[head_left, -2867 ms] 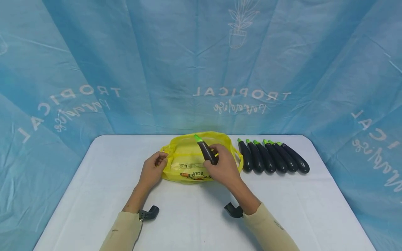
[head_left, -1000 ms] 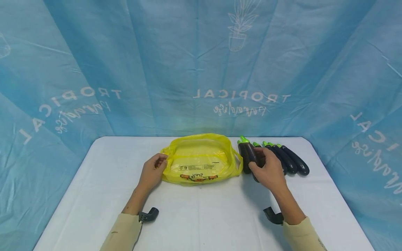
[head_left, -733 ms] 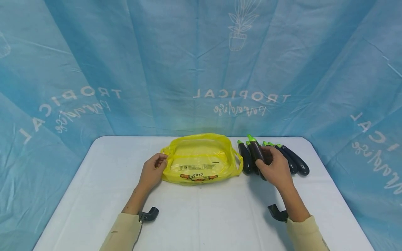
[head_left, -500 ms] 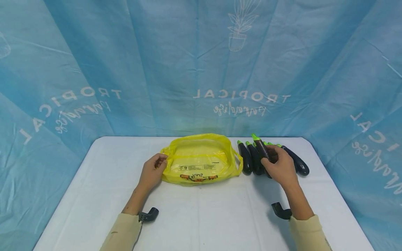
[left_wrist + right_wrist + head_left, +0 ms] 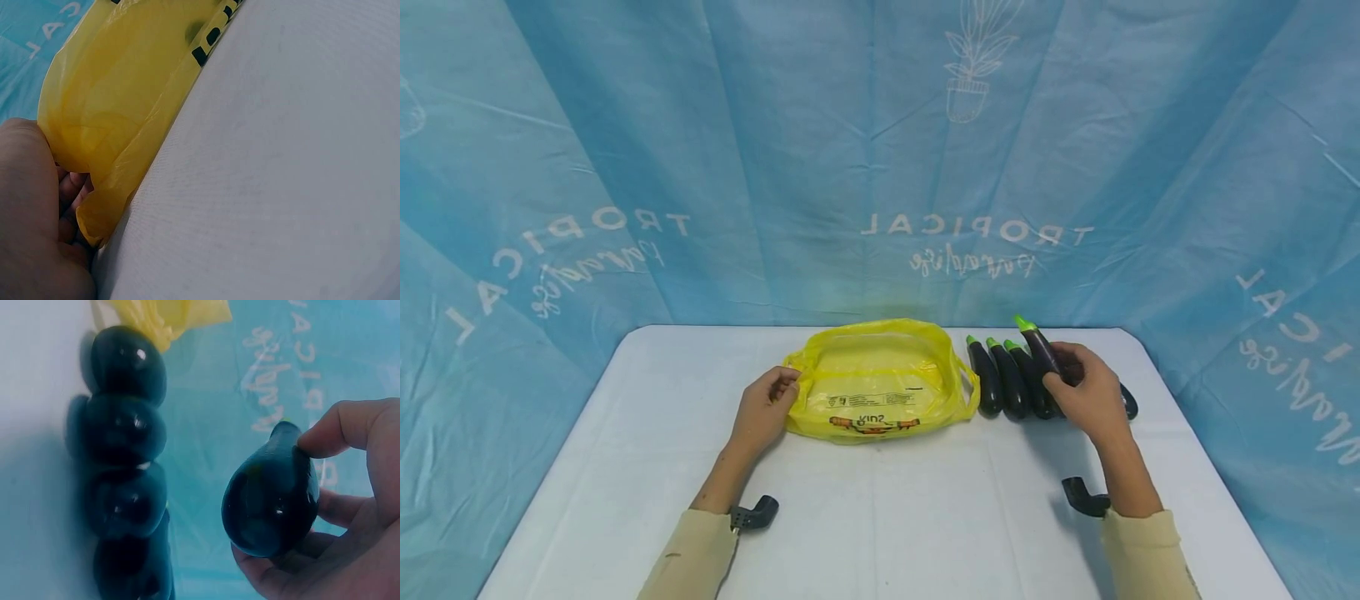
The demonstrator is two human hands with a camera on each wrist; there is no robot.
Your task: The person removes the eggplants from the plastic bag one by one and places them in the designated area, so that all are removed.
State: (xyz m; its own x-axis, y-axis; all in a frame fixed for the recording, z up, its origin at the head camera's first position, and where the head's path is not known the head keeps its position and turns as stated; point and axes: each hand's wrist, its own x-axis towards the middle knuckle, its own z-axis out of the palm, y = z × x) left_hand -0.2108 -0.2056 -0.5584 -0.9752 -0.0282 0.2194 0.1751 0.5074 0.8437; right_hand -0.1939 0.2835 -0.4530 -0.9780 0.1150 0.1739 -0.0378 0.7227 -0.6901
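My left hand (image 5: 763, 408) pinches the left edge of a yellow plastic bag (image 5: 872, 404), which lies with its mouth spread on the table; the left wrist view shows its film (image 5: 119, 112) at my curled fingers. My right hand (image 5: 1090, 396) holds a dark purple eggplant (image 5: 1039, 350) with a green stem between thumb and fingers. In the right wrist view this eggplant (image 5: 269, 494) is raised away from a row of other eggplants (image 5: 128, 431). Several of that row show in the head view, such as the leftmost eggplant (image 5: 987, 379); my right hand hides some on the right.
A white cloth covers the table (image 5: 880, 517). Behind it and on both sides hangs a blue printed curtain (image 5: 775, 167). The row of eggplants lies just right of the bag's right handle (image 5: 970, 392). A dark wrist camera (image 5: 756, 512) sits on each forearm.
My right hand has carried the eggplant from over the bag to the right, then further right along the row of eggplants. My left hand keeps its place at the bag's edge.
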